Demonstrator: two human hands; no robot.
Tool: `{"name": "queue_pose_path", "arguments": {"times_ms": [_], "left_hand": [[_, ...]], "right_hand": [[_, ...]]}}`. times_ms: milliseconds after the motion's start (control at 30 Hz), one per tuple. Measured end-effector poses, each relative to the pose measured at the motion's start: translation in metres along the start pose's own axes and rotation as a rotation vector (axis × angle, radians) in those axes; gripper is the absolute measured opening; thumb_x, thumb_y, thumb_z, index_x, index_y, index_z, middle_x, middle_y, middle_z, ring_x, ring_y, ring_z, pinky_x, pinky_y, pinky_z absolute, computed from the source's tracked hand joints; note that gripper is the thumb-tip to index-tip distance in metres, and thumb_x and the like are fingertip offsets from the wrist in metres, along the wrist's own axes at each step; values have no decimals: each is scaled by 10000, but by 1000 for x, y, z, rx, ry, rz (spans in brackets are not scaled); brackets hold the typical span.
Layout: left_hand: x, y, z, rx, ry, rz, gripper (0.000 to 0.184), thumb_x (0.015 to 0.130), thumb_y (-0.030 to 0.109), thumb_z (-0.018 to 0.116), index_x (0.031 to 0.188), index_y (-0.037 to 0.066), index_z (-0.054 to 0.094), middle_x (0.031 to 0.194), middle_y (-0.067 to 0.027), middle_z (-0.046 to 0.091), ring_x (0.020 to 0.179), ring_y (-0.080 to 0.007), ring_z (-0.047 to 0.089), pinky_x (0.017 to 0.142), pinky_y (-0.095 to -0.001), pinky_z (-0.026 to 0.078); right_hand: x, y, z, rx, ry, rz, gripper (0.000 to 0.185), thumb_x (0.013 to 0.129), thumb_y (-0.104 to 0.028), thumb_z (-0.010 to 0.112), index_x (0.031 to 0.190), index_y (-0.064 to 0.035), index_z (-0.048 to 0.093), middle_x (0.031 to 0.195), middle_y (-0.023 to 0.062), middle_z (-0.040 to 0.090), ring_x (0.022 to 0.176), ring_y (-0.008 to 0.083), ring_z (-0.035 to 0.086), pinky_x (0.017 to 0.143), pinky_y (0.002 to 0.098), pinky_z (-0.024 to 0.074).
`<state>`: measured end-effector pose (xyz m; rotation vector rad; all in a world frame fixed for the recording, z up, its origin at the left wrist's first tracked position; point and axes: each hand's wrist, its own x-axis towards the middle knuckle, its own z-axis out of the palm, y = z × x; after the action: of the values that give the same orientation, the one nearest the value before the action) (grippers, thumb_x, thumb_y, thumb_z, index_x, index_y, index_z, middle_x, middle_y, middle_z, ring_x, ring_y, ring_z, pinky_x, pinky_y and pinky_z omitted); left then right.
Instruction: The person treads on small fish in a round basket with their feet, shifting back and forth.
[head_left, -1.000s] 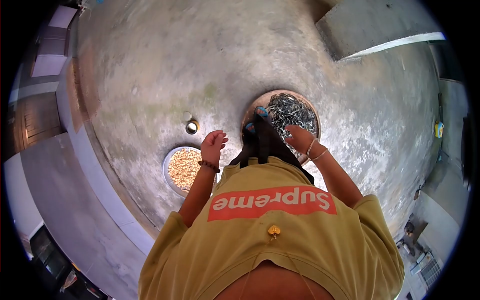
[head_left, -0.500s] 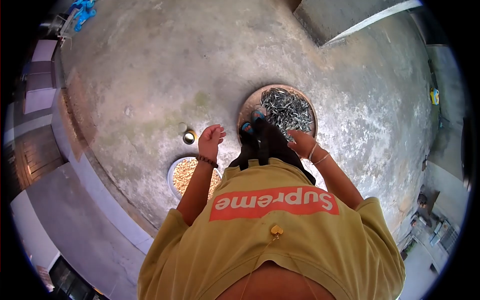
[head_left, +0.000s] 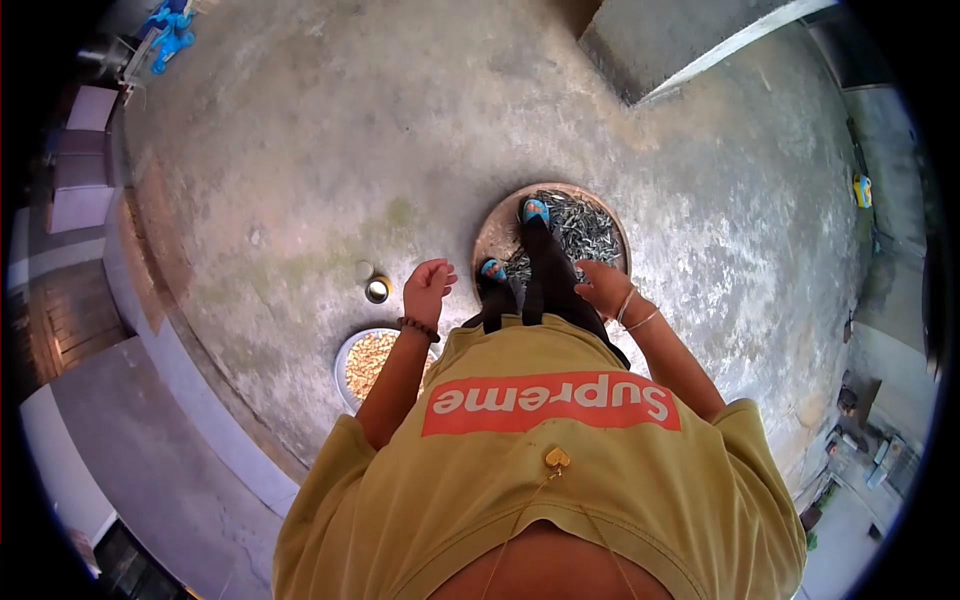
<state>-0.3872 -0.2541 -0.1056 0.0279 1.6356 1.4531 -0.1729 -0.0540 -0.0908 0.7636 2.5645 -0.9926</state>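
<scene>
My left hand (head_left: 430, 286) hangs empty in front of my body, its fingers loosely bent and slightly apart. Near it stands a metal basin (head_left: 343, 374) of small, pale yellow-brown pieces (head_left: 369, 362), partly hidden by my forearm. Opposite, my right hand (head_left: 603, 288) is empty too, thumb and fingers apart, over the near edge of a round, shallow tray (head_left: 490, 240). Dark, thin strips or pods (head_left: 585, 230) cover much of that tray. My feet in blue sandals (head_left: 536, 211) overlap the tray in view, one farther forward; I cannot tell what they rest on.
A small round container (head_left: 378, 289) stands on the concrete floor (head_left: 300, 150) beyond the basin. A raised concrete block (head_left: 660, 50) is at the top right. Ledges run along the left, with blue items (head_left: 170, 40) at the top left. A yellow item (head_left: 862, 190) lies far right.
One foot has moved forward over the tray in view, away from the other. The camera's view has shifted. Both hands keep nearly the same pose in front of my body.
</scene>
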Motion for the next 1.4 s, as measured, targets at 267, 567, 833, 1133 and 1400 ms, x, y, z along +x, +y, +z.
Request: {"name": "queue_pose_path", "arguments": {"times_ms": [267,567,833,1133,1400], "left_hand": [[5,11,3,36,28,-15,196,738,135,420,900,28,447,830,-65,509,717,-126,505,588,-202,402],[1,2,-3,-5,73,-70,188,739,125,416,897,28,448,822,-62,510,706,-122,504,583,-198,401],[5,-4,8,4,4,-79,200,734,140,427,898,28,443,820,-60,508,722,-129,501,597,-206,399],[18,9,20,31,-33,5,199,729,136,433,884,13,452,801,-65,518,685,-123,514,564,-194,398],[22,6,39,90,-48,-71,197,734,134,418,897,26,444,819,-64,510,717,-131,505,596,-210,401]], "right_hand": [[7,3,4,25,-20,4,356,628,-169,522,931,-19,412,846,159,477,800,280,456,699,325,366],[9,3,3,20,-18,-47,340,632,-168,514,921,-17,415,828,165,478,785,282,460,685,329,371],[-4,0,-10,59,-8,42,345,639,-156,500,941,-11,418,858,171,479,790,288,464,693,322,368],[-17,6,-13,75,-20,124,356,631,-165,510,936,-9,411,862,169,474,812,287,453,701,330,365],[-17,24,-19,133,-24,119,359,624,-158,517,934,-9,411,852,159,477,802,283,455,695,331,366]]}}
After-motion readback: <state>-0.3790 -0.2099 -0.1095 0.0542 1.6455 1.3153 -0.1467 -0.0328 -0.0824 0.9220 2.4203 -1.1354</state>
